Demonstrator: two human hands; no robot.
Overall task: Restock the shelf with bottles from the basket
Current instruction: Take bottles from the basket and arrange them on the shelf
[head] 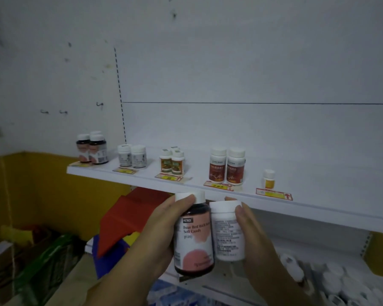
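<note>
White shelf (318, 191), bottles (194, 237) in hands (157, 235)

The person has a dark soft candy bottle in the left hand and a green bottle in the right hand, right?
Not quite. The head view shows the right hand holding a white bottle, not a green one. The rest is right: the left hand holds the dark soft candy bottle.
</note>
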